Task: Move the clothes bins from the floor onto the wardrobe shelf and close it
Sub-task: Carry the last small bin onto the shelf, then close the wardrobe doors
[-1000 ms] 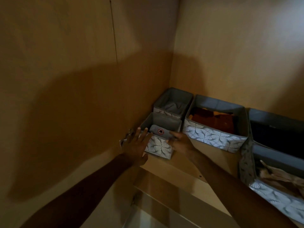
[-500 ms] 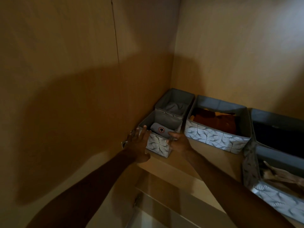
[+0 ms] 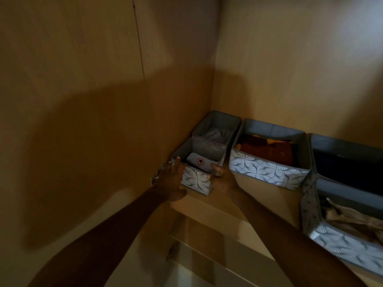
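A small grey fabric bin (image 3: pixel 196 179) with a white leaf-print front stands on the wooden wardrobe shelf (image 3: pixel 238 206), near the left wall. Inside lies a folded grey cloth with a round star patch. My left hand (image 3: pixel 171 181) presses flat against the bin's left side, fingers up to the rim. My right hand (image 3: pixel 222 179) grips its right front corner, thumb over the rim. Directly behind it stands a second small grey bin (image 3: pixel 217 129) in the back corner.
A wider leaf-print bin (image 3: pixel 267 168) with brown clothes stands to the right. Further right are a dark bin (image 3: pixel 348 162) and another bin (image 3: pixel 342 237) with beige cloth at the shelf's front. The wardrobe's side wall (image 3: pixel 93 121) is close on the left.
Both hands have closed in on the small front bin: the left from open beside it to flat on its side, the right onto its corner. The bin shifted slightly back.
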The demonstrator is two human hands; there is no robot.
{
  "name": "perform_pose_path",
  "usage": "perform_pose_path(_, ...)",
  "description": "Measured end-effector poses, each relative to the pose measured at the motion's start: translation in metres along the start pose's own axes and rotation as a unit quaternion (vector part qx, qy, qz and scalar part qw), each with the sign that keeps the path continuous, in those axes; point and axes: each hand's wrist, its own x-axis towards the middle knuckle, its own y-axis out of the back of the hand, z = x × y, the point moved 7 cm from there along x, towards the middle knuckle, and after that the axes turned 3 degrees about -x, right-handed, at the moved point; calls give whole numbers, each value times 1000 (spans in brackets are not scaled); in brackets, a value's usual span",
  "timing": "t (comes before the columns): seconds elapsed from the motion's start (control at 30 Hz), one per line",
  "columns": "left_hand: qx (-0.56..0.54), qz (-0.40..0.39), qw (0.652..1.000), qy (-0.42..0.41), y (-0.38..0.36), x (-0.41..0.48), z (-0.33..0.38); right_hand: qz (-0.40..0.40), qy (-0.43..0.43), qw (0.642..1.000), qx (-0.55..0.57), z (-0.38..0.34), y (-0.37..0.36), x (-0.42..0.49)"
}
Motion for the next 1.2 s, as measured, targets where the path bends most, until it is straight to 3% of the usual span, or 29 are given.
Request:
perform_pose_path(0.1, -107, 91, 990, 4, 10, -22, 10, 5, 5, 999, 35, 9, 5, -11)
perform_pose_path(0.2, -272, 133, 953, 3, -2, -53, 16, 9, 21, 998, 57, 11, 14, -43)
perform_pose_path(0.37, -536, 120, 833, 65, -52, -104, 26, 0, 11, 996, 93, 38, 28, -108)
perform_pose_path(0.5, -642, 131, 747, 108, -78, -144, 47, -7, -7, 995, 102, 72, 29, -155)
perform_pose_path(0.83, -661, 126, 717, 181, -123, -242, 78, -52, -75, 991, 102, 128, 7, -257)
perform_pose_path(1.0, -625, 135, 754, 151, -113, -303, 77, -61, -42, 994, 86, 113, -6, -311)
perform_pose_path(1.2, -627, 128, 756, 139, -111, -398, 69, -61, -9, 994, 87, 95, -33, -402)
